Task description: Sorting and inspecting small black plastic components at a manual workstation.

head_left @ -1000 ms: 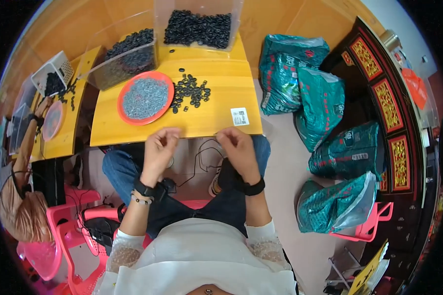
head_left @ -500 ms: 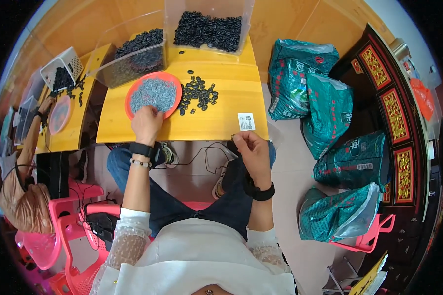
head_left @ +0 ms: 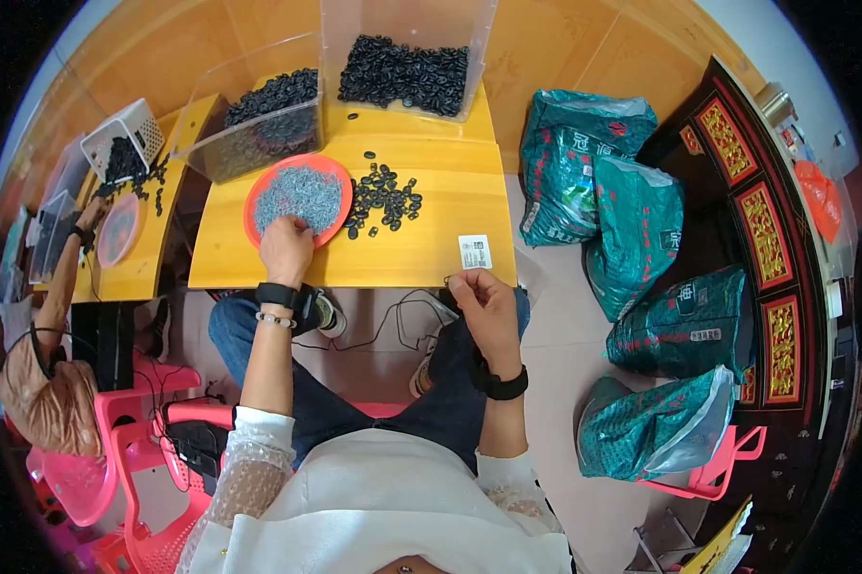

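My left hand point(head_left: 286, 251) is at the near edge of a red plate point(head_left: 253, 228) heaped with small grey metal pieces point(head_left: 302, 191), perhaps screws. Its fingers are bent together over the pile, and whatever is between them is hidden. At the table's front edge, my right hand point(head_left: 486, 308) pinches a small dark part, of which only a bit shows at the fingertips. Right of the plate lie several loose black oval parts point(head_left: 385, 198). A white printed label point(head_left: 474, 252) lies just beyond my right hand.
Two clear bins point(head_left: 407, 105) of black parts stand at the back of the yellow table point(head_left: 431, 172). Green sacks point(head_left: 641, 230) line the floor to the right. At far left, a co-worker's hand point(head_left: 91, 215) works beside a white basket point(head_left: 144, 129). Cables point(head_left: 383, 320) hang below.
The whole scene sits slightly lower in the picture, as the view has shifted. Both hands keep nearly the same places, the left at the plate and the right at the table edge.
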A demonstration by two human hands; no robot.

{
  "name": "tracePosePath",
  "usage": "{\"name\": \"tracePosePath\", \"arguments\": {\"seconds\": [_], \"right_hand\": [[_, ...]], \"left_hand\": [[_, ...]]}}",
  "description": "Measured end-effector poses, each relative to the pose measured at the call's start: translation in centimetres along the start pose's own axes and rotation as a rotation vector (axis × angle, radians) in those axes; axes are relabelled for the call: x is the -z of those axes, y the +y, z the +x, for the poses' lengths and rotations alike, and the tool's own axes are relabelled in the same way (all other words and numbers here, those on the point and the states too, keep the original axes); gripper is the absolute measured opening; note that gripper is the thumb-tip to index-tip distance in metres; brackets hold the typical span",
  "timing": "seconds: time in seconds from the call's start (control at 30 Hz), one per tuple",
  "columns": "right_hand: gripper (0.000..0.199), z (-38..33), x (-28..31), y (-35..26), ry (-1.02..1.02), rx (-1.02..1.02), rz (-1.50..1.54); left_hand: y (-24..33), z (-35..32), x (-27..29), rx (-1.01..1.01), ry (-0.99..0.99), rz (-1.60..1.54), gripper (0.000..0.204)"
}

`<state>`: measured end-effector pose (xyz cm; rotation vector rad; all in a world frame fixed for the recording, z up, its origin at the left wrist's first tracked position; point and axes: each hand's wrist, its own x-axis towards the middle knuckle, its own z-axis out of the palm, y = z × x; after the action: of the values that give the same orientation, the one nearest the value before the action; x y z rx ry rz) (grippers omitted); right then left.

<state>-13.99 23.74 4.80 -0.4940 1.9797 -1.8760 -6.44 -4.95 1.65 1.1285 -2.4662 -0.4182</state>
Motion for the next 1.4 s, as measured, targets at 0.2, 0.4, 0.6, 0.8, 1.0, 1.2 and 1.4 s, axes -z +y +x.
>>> {"name": "tracePosePath", "arguments": {"seconds": [0.2, 0.4, 0.6, 0.8, 1.0, 1.2, 1.4], "right_hand": [[0.015, 0.1, 0.0, 0.2, -0.011, 0.009, 0.02], [0.016, 0.2, -0.3, 0.1, -0.015, 0.011, 0.014], [0.012, 0.4, -0.4, 0.4, 0.002, -0.014, -0.016], [0.013, 0.6, -0.8, 0.3, -0.015, 0.0, -0.018], [0.013, 0.8, -1.3, -0.1, -0.029, -0.018, -0.041], [0.013, 1.0, -2.0, -0.2, -0.036, -0.05, -0.028], [0.013, 1.4, -3.7, -0.1, -0.046, -0.042, 0.134]], "left_hand": [[0.3, -0.1, 0.4, 0.023, -0.001, -0.043, 0.013], [-0.5, 0.3, 0.5, 0.039, 0.063, -0.101, 0.015], [-1.0, 0.6, 1.0, 0.056, 0.086, -0.184, 0.018], [-1.9, 0.5, 0.7, 0.023, 0.127, -0.186, 0.015], [-2.3, 1.1, 0.9, 0.088, 0.07, -0.202, 0.014], [-1.6, 0.0, 1.4, 0.258, -0.109, -1.115, 0.011], [-1.4, -0.8, 1.7, 0.33, -0.146, -1.313, 0.011]]}}
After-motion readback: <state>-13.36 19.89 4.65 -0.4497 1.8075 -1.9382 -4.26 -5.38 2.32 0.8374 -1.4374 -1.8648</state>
